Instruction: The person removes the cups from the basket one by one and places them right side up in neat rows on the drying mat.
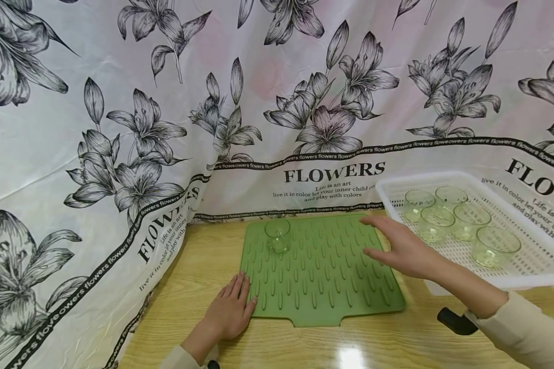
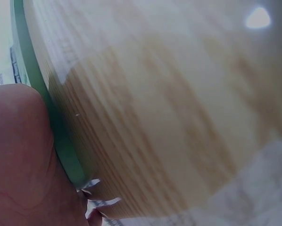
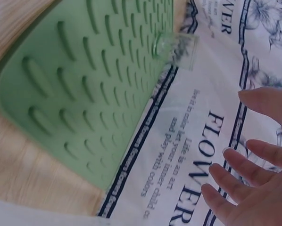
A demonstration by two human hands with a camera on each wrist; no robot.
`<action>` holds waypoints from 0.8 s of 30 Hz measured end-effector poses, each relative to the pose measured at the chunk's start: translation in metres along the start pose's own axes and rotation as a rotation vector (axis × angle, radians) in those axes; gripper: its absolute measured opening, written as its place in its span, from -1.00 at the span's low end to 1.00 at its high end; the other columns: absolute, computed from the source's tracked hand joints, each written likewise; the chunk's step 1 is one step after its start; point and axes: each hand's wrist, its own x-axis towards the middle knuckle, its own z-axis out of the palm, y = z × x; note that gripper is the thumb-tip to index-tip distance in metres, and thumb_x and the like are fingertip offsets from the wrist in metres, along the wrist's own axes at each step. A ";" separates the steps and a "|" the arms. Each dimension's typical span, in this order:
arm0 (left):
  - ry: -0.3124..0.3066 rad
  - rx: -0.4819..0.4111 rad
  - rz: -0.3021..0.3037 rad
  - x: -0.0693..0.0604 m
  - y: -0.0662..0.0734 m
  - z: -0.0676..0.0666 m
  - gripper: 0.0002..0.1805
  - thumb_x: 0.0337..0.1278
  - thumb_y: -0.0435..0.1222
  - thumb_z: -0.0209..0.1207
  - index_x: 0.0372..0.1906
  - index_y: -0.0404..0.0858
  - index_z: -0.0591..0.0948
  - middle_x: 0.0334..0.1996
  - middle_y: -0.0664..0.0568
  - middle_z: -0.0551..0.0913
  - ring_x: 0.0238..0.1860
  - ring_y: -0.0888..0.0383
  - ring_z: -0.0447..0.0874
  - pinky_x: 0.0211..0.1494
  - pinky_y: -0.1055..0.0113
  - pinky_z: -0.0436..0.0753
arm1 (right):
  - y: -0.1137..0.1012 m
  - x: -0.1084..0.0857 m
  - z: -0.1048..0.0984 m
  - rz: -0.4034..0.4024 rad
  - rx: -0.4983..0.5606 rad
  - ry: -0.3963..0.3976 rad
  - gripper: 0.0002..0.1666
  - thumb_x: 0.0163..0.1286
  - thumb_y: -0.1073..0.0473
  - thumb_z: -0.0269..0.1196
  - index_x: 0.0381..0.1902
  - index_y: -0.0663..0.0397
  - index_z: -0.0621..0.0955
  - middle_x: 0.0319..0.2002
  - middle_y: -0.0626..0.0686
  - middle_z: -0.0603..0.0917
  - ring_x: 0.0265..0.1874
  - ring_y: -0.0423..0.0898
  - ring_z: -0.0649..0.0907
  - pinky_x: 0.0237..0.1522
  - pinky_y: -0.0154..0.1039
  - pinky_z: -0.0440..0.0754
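Note:
A green ridged drying mat (image 1: 323,277) lies on the wooden table. On its back left part stands one clear glass cup (image 1: 278,237), also seen in the right wrist view as a glass cup (image 3: 176,49) near the mat's far edge. My left hand (image 1: 228,310) rests flat at the mat's left front edge, fingers extended. Above the mat's right side hovers my right hand (image 1: 403,248), thumb and fingers spread and holding nothing. In the right wrist view the right hand (image 3: 254,174) shows its fingers loosely apart, with no object between them.
To the right, a white plastic basket (image 1: 535,256) holds several clear glass cups (image 1: 495,247). A floral curtain (image 1: 240,189) hangs behind the table and along its left side. Wooden tabletop (image 1: 277,348) shows in front of the mat.

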 end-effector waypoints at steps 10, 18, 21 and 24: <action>0.000 0.012 -0.024 -0.001 0.001 -0.003 -0.27 0.67 0.04 -0.27 0.60 -0.40 0.13 0.62 -0.26 0.00 0.62 -0.20 -0.06 0.57 -0.15 0.16 | 0.018 -0.011 -0.016 -0.003 0.015 0.079 -0.39 0.43 0.16 0.36 0.34 0.32 0.48 0.24 0.31 0.58 0.19 0.35 0.55 0.16 0.38 0.49; 0.005 0.001 -0.012 0.000 -0.002 0.003 -0.23 0.67 0.09 -0.36 0.61 -0.42 0.10 0.62 -0.29 -0.02 0.62 -0.23 -0.08 0.56 -0.19 0.13 | 0.031 -0.022 -0.026 0.015 0.009 0.105 -0.45 0.43 0.21 0.36 0.27 0.35 0.52 0.19 0.34 0.61 0.15 0.38 0.58 0.12 0.38 0.51; 0.003 0.004 -0.011 0.000 -0.003 0.004 -0.22 0.67 0.10 -0.37 0.61 -0.42 0.09 0.62 -0.29 -0.03 0.62 -0.24 -0.09 0.56 -0.19 0.13 | 0.037 -0.026 -0.029 0.015 -0.005 0.123 -0.46 0.42 0.20 0.36 0.27 0.35 0.53 0.18 0.35 0.62 0.13 0.38 0.59 0.08 0.36 0.53; 0.004 0.003 -0.020 0.000 -0.002 0.002 -0.26 0.67 0.06 -0.30 0.60 -0.41 0.12 0.62 -0.27 -0.01 0.62 -0.22 -0.07 0.57 -0.16 0.14 | 0.043 -0.029 -0.032 0.017 -0.024 0.143 -0.47 0.42 0.20 0.37 0.25 0.35 0.54 0.16 0.35 0.62 0.10 0.37 0.60 0.07 0.34 0.53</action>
